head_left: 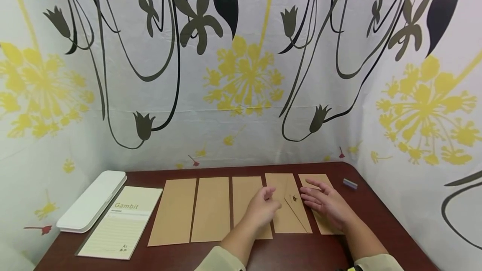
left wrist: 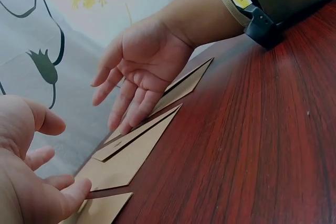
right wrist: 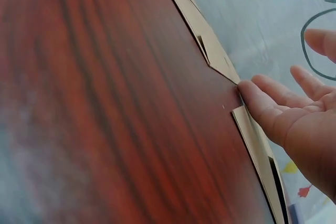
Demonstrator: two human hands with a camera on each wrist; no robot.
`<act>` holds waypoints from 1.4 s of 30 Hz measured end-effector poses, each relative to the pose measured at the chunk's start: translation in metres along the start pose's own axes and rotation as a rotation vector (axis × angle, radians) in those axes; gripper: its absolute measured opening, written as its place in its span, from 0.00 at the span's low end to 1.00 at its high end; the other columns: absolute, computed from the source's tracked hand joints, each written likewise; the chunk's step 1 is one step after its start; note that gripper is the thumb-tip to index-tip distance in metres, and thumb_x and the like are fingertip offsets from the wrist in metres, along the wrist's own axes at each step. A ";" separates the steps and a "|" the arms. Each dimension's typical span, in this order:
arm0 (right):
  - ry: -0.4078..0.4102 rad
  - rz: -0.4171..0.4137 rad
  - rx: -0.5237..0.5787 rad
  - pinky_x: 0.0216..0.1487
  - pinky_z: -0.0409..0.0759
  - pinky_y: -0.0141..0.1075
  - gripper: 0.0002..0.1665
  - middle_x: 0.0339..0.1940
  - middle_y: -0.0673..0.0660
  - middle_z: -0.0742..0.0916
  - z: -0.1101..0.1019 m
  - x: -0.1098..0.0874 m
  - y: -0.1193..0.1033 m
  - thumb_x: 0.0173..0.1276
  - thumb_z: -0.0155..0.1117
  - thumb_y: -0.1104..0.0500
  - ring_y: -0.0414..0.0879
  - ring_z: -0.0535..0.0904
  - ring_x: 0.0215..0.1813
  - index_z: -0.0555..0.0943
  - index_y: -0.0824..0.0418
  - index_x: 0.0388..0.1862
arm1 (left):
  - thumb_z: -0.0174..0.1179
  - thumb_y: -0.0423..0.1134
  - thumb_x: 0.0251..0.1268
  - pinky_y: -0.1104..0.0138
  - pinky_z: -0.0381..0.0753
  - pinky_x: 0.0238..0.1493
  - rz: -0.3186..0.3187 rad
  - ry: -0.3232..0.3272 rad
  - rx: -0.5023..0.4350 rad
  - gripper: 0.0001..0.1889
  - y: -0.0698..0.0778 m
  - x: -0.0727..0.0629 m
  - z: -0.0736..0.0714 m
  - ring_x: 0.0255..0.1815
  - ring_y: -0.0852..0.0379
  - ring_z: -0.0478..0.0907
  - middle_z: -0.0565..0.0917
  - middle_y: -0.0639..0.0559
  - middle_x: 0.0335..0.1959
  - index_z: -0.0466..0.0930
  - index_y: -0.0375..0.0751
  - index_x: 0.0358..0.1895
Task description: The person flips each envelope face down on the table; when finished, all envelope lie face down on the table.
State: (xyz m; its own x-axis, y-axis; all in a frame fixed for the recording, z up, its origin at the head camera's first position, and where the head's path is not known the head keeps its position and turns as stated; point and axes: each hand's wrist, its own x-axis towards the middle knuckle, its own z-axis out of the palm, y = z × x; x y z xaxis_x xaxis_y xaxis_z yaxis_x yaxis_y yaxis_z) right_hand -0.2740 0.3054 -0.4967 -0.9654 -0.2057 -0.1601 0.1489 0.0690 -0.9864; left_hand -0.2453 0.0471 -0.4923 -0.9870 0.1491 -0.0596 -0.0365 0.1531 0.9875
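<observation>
Brown paper envelopes, several of them, lie in a row on the dark red wooden table. The fourth envelope from the left (head_left: 291, 217) faces up with its slanted flap and a small dark print. My left hand (head_left: 262, 209) hovers over the gap between it and the third envelope (head_left: 246, 188), fingers loosely bent and holding nothing. Over the rightmost envelope (head_left: 323, 226) is my right hand (head_left: 326, 205), fingers spread and fingertips close to the fourth envelope's right edge. In the left wrist view, the right palm (left wrist: 149, 59) shows empty. Part of the rightmost envelope is hidden beneath that hand.
On the left, a cream notebook marked Gambit (head_left: 116, 223) lies beside a white case (head_left: 92, 202). Two plain envelopes (head_left: 173, 212) lie between the notebook and the third. A small grey-blue block (head_left: 350, 183) sits by the right edge. Patterned cloth (head_left: 241, 137) hangs behind the table.
</observation>
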 end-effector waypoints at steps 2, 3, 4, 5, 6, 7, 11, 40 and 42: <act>-0.008 -0.005 -0.001 0.71 0.83 0.39 0.45 0.84 0.74 0.68 0.002 0.000 -0.001 0.84 0.59 0.48 0.57 0.76 0.79 0.51 0.62 0.88 | 0.67 0.38 0.67 0.43 0.76 0.76 0.000 -0.008 -0.001 0.29 0.000 0.000 -0.001 0.78 0.38 0.73 0.77 0.41 0.76 0.77 0.44 0.72; -0.011 -0.007 -0.003 0.71 0.83 0.39 0.45 0.84 0.74 0.67 0.002 0.000 -0.002 0.84 0.59 0.48 0.57 0.76 0.78 0.51 0.63 0.88 | 0.67 0.38 0.67 0.43 0.76 0.76 -0.001 -0.014 -0.003 0.29 -0.001 0.000 -0.002 0.78 0.38 0.73 0.77 0.42 0.76 0.77 0.44 0.72; -0.016 -0.008 -0.003 0.71 0.83 0.39 0.46 0.84 0.75 0.67 0.003 0.000 -0.003 0.84 0.59 0.48 0.56 0.77 0.78 0.51 0.63 0.88 | 0.67 0.38 0.68 0.43 0.77 0.75 -0.003 -0.021 -0.006 0.28 -0.001 -0.001 -0.002 0.78 0.38 0.72 0.77 0.42 0.76 0.77 0.45 0.72; -0.020 -0.008 -0.003 0.71 0.83 0.39 0.46 0.84 0.75 0.66 0.004 0.000 -0.003 0.85 0.59 0.48 0.55 0.77 0.78 0.51 0.64 0.88 | 0.67 0.39 0.68 0.43 0.77 0.75 -0.006 -0.028 -0.008 0.28 -0.001 -0.001 -0.002 0.79 0.38 0.72 0.77 0.42 0.76 0.77 0.45 0.71; -0.024 -0.009 -0.004 0.71 0.83 0.39 0.46 0.84 0.75 0.66 0.005 0.000 -0.003 0.85 0.59 0.48 0.55 0.77 0.77 0.50 0.64 0.88 | 0.67 0.39 0.68 0.43 0.77 0.74 -0.008 -0.034 -0.010 0.28 -0.001 -0.001 -0.003 0.79 0.38 0.72 0.77 0.43 0.76 0.78 0.46 0.71; -0.022 -0.006 -0.003 0.71 0.83 0.40 0.45 0.84 0.75 0.66 0.005 0.001 -0.003 0.85 0.59 0.48 0.54 0.78 0.77 0.51 0.64 0.88 | 0.67 0.39 0.68 0.43 0.78 0.74 -0.009 -0.039 -0.011 0.28 -0.001 -0.001 -0.003 0.79 0.38 0.72 0.77 0.43 0.76 0.78 0.46 0.71; -0.011 -0.002 -0.002 0.71 0.83 0.41 0.44 0.84 0.75 0.66 0.007 0.002 -0.001 0.85 0.58 0.48 0.55 0.78 0.77 0.52 0.64 0.88 | 0.67 0.38 0.66 0.44 0.79 0.73 -0.011 -0.034 0.003 0.28 0.001 -0.001 -0.005 0.78 0.37 0.73 0.77 0.41 0.76 0.78 0.45 0.71; 0.055 -0.083 0.094 0.61 0.85 0.28 0.34 0.62 0.41 0.88 0.013 0.000 -0.008 0.81 0.63 0.61 0.33 0.86 0.61 0.67 0.70 0.81 | 0.68 0.36 0.65 0.48 0.83 0.69 0.002 -0.130 -0.038 0.29 -0.006 -0.001 -0.004 0.76 0.37 0.75 0.78 0.40 0.73 0.77 0.39 0.71; 0.027 -0.088 0.085 0.61 0.85 0.28 0.36 0.62 0.42 0.87 0.017 -0.001 -0.009 0.82 0.62 0.61 0.33 0.86 0.61 0.64 0.71 0.82 | 0.69 0.37 0.67 0.46 0.82 0.70 0.007 -0.144 -0.042 0.29 -0.007 -0.001 -0.002 0.76 0.37 0.74 0.78 0.40 0.73 0.78 0.40 0.71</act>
State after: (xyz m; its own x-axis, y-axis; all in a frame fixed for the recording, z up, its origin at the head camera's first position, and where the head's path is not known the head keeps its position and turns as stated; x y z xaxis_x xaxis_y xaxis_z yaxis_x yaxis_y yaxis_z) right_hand -0.2709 0.2888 -0.4879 -0.9809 -0.1807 -0.0726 0.0795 -0.0311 -0.9964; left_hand -0.2442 0.0436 -0.4984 -0.9546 0.2895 -0.0700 -0.0391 0.1112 0.9930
